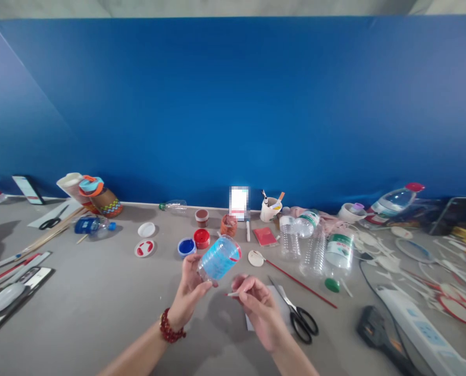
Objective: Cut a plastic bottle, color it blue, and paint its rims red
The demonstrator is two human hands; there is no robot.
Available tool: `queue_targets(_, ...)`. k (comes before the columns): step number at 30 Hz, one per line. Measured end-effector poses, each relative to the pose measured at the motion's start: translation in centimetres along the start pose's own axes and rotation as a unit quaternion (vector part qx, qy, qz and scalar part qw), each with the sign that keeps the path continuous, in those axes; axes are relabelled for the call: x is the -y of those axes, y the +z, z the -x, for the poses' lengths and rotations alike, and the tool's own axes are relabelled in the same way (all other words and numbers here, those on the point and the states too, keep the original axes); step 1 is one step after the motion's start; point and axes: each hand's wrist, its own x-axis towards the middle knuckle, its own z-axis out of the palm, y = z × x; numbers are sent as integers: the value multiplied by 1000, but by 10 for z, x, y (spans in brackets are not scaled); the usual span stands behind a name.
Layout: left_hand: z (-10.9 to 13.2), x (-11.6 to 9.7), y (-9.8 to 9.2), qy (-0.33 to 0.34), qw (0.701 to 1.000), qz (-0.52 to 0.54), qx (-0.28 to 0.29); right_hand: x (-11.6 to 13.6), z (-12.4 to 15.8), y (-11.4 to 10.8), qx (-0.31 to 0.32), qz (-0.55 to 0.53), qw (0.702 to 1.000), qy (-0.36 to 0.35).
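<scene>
My left hand grips a cut plastic bottle, tilted with its wide end up to the right. Light blue covers much of its wall, and red marks part of the rim. Just to the right and below, my right hand pinches a thin white stick with a reddish tip, apart from the bottle. Behind the bottle stand an open jar of red paint and one of blue paint. A red-stained white lid lies to their left.
Black-handled scissors lie on white paper by my right hand. A red-handled brush rests on a round lid. Clear bottles, a glue gun and a power strip occupy the right. A blue partition rises behind.
</scene>
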Motion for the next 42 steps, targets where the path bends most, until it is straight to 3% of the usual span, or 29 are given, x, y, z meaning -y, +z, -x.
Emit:
queue_targets(7, 5, 4, 10, 85, 993, -68, -54, -5, 2, 10, -23, -37, 999, 17)
queue_targets(12, 6, 10, 9, 134, 971, -168, -110, -9, 7, 18, 16, -93, 994, 59)
queue_targets(18, 5, 8, 12, 188, 937, -253, -150, -9, 8, 25, 64, -133, 987, 57)
queue_targets(28, 2, 14, 6, 192, 932, -255, -172, -6, 6, 30, 59, -100, 992, 40)
queue_targets(39, 3, 13, 1, 200, 948, -212, -128, -3, 5, 31, 72, -107, 991, 46)
queue_targets(42, 5, 18, -3, 208, 949, -190, -144, -4, 5, 31, 66, -103, 991, 45)
